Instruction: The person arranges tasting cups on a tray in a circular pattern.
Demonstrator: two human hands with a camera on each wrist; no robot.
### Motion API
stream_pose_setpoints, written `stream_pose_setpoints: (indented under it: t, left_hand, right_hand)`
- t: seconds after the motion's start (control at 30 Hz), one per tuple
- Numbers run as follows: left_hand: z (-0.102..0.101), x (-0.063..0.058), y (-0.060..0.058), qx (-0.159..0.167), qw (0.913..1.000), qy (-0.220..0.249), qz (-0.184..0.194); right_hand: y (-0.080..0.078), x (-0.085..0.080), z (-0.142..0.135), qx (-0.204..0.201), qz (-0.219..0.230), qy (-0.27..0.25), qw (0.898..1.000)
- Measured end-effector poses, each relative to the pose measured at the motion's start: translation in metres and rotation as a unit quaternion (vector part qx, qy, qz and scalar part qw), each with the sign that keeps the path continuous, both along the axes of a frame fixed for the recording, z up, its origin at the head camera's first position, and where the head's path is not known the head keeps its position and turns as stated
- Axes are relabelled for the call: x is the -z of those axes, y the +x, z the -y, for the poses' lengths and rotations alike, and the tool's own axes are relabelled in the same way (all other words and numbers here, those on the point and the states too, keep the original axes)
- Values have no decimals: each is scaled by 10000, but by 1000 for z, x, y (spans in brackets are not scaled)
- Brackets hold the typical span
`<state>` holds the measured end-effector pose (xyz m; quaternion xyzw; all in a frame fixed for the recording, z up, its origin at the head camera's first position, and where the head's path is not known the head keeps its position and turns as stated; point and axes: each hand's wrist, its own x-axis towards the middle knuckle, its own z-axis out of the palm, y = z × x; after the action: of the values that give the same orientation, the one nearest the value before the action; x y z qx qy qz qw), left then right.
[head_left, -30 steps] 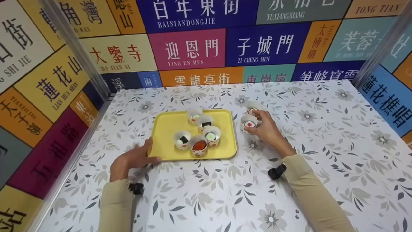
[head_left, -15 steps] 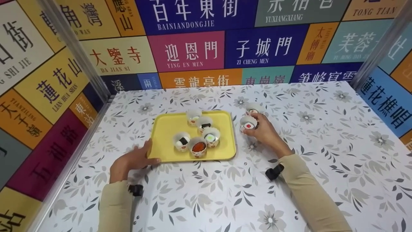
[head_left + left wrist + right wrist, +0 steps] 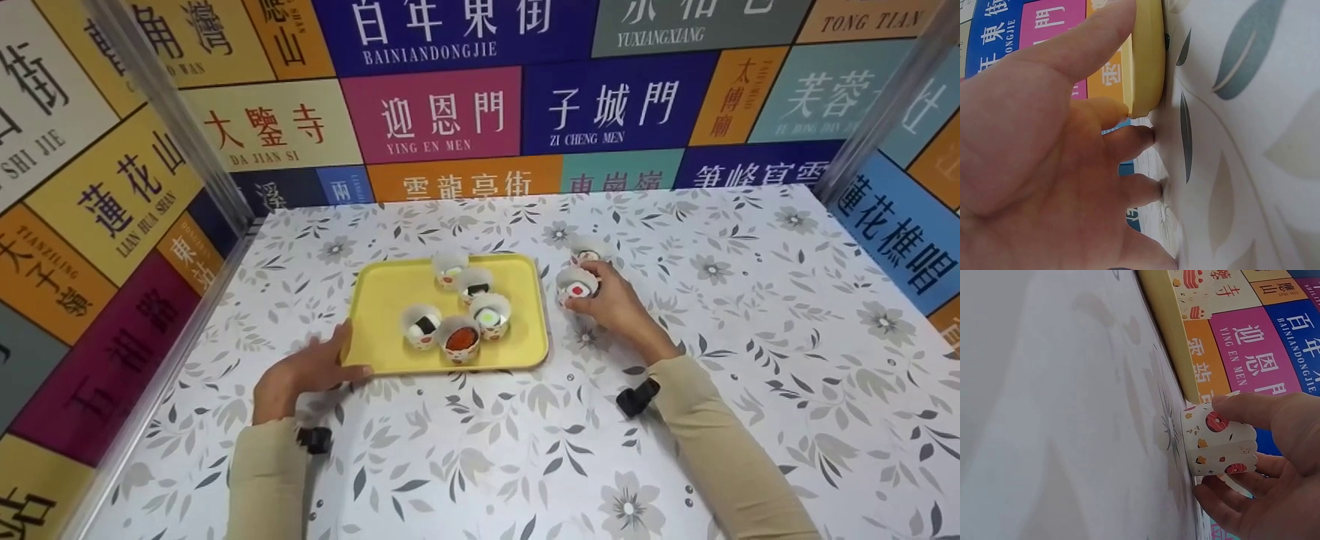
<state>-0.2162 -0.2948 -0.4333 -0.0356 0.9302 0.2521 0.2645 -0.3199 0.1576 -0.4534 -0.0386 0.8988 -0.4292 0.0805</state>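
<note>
My right hand [image 3: 619,304] grips a printed paper cup [image 3: 1216,441] by its sides, thumb on the near side and fingers on the far side. Inside it sits a white sushi roll [image 3: 576,290] with a red centre. The cup's base is right at the tabletop, just right of the yellow tray [image 3: 375,300]. At the tray's near left corner, my left hand [image 3: 307,371] holds the rim, its thumb along the front edge and fingers at the left side. In the left wrist view, other fingertips [image 3: 1148,188] reach down to the tablecloth.
Several paper cups stand on the tray, one with orange-red filling [image 3: 460,341], another with a rice ball [image 3: 422,328] banded in black. Behind the gripped cup is one more paper cup [image 3: 591,247]. Colourful sign panels [image 3: 435,112] wall the table's back and sides.
The right hand's fingers have drawn slightly left around the cup. The left hand and the tray stay in place, while the head view shifts a little.
</note>
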Motion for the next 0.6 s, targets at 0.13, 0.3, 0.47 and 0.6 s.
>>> stream_pose_setpoints:
  t: [0.13, 0.3, 0.47, 0.6]
  left_hand:
    - [1, 0, -1, 52, 10000, 80, 8]
    - [0, -1, -1, 35, 9999, 103, 48]
    - [0, -1, -2, 3, 9999, 79, 77]
    - [-1, -1, -2, -17, 9999, 58, 107]
  right_hand:
    - [1, -3, 2, 34, 19, -21, 10000]
    - [1, -7, 4, 52, -29, -116, 9999]
    - [2, -8, 6, 10, -116, -123, 9999]
    - [4, -9, 6, -43, -135, -95, 9999]
